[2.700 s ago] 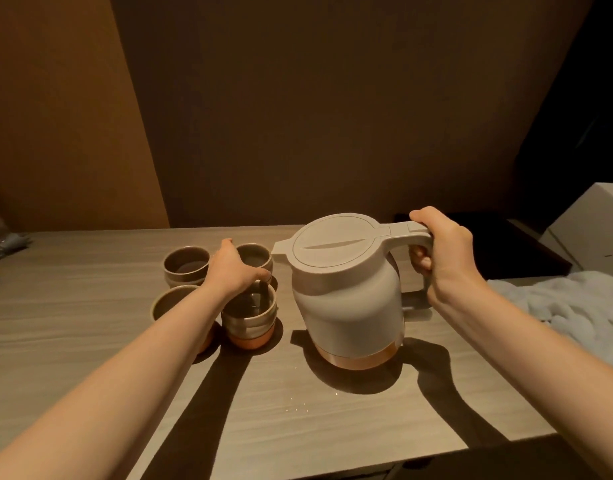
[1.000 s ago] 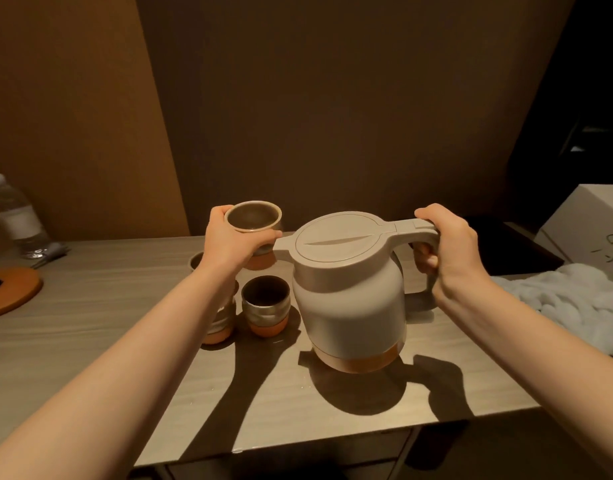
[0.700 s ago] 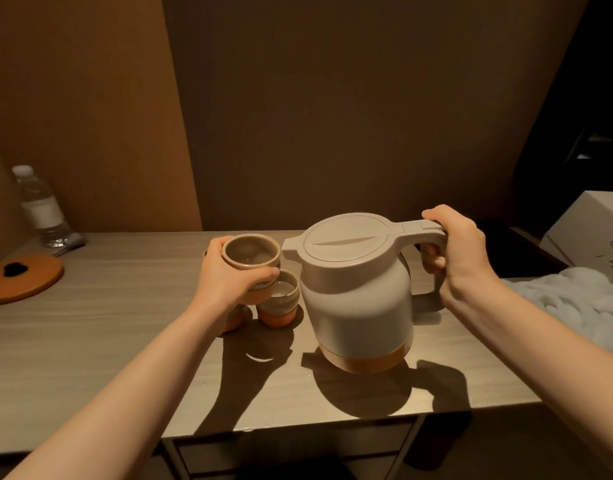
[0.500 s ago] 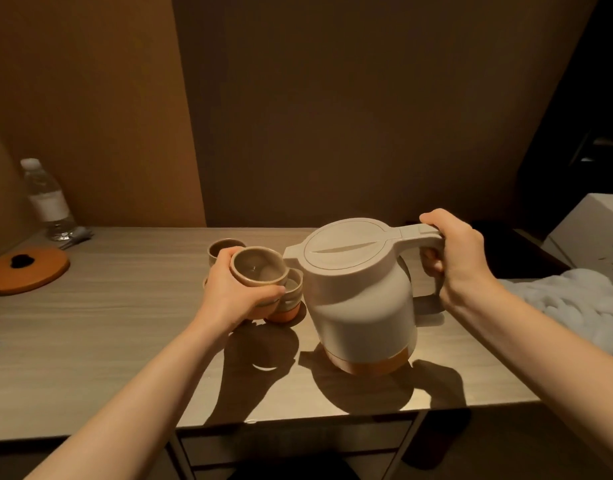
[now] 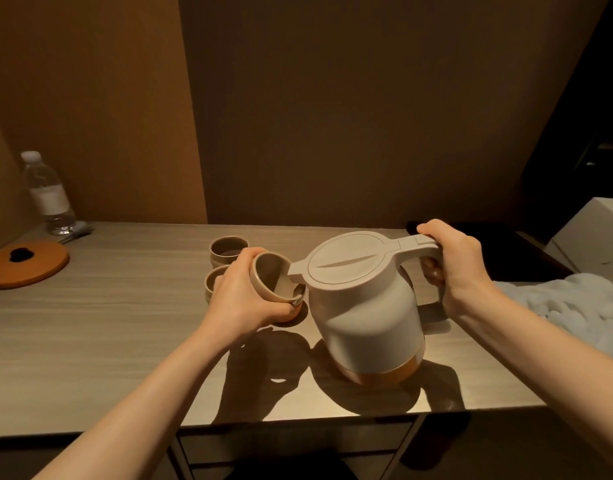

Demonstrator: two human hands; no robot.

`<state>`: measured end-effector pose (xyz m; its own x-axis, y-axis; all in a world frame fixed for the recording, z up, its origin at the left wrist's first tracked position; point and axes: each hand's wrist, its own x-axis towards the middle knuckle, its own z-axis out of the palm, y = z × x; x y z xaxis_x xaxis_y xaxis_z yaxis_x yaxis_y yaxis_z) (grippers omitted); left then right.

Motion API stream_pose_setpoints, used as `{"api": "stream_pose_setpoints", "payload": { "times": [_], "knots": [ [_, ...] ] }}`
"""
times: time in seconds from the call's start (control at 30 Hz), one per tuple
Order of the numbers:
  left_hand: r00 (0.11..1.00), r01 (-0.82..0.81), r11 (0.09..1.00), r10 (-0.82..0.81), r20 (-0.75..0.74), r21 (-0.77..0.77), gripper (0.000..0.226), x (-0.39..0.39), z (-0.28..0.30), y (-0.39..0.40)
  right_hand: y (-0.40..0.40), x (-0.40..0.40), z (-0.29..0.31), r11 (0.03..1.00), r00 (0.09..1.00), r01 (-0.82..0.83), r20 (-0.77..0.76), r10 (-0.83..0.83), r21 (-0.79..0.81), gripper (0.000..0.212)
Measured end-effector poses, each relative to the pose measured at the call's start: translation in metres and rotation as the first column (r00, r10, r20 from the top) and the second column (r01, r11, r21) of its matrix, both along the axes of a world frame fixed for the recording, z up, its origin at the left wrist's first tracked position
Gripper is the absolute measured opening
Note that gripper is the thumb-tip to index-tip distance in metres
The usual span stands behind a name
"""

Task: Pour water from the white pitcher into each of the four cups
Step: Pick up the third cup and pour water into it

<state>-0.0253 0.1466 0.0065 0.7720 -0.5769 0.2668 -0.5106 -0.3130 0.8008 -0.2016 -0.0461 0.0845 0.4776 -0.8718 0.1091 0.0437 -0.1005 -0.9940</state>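
Since the earlier frames the left hand has carried one cup off the worktop and down to the spout of the white pitcher, and the cup, upright a moment ago, is now tipped with its mouth turned toward the spout. The fingers of that hand are wrapped closed around the cup's wall and base, holding it just beside the pitcher, its rim nearly touching the spout tip. The right hand is closed around the pitcher's handle, thumb lying along the top; the pitcher leans a little toward the cup, though whether its base has left the worktop cannot be told, and no water is visible leaving the spout. Two more cups stand on the worktop beyond the held one, on the far side from the pitcher: a far cup and a nearer cup partly hidden by the left hand; a fourth is hinted at under the held cup but is mostly hidden. To pour well, the person would likely do best to level the cup somewhat so water cannot run out over its low edge, keep its rim under the spout tip, and tilt the pitcher slowly from the wrist, since a full pitcher can surge. A towel lies beyond the pitcher's handle side, should anything spill.
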Motion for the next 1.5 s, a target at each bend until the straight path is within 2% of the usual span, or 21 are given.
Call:
{"api": "stream_pose_setpoints", "payload": {
  "times": [0.53,0.73,0.87,1.17,1.4,1.5],
  "knots": [
    [0.998,0.01,0.998,-0.013,0.055,0.058,0.088,0.003,-0.011,-0.005,-0.004,0.007,0.011,0.997,0.994,-0.03,-0.107,0.023,-0.067,0.038],
    [0.996,0.005,0.998,-0.01,0.086,0.055,0.088,-0.002,-0.016,-0.01,-0.006,0.009,0.015,0.995,0.99,-0.043,-0.139,0.029,-0.095,0.03],
    [0.997,0.001,0.999,-0.005,0.074,0.052,0.089,-0.002,-0.02,-0.012,-0.007,0.01,0.017,0.989,0.987,-0.044,-0.162,0.02,-0.141,0.032],
    [0.998,0.041,0.999,-0.042,0.049,0.022,0.085,-0.011,-0.019,-0.012,-0.005,0.015,0.023,0.975,0.982,-0.055,-0.186,0.015,-0.214,0.024],
    [0.998,0.029,0.999,-0.03,0.046,0.014,0.086,-0.014,-0.023,-0.012,-0.009,0.019,0.024,0.965,0.974,-0.059,-0.226,-0.001,-0.257,0.033],
    [0.999,0.036,0.999,-0.036,0.039,0.004,0.085,-0.017,-0.025,-0.011,-0.009,0.021,0.023,0.958,0.971,-0.052,-0.238,-0.018,-0.281,0.031]
  ]
}}
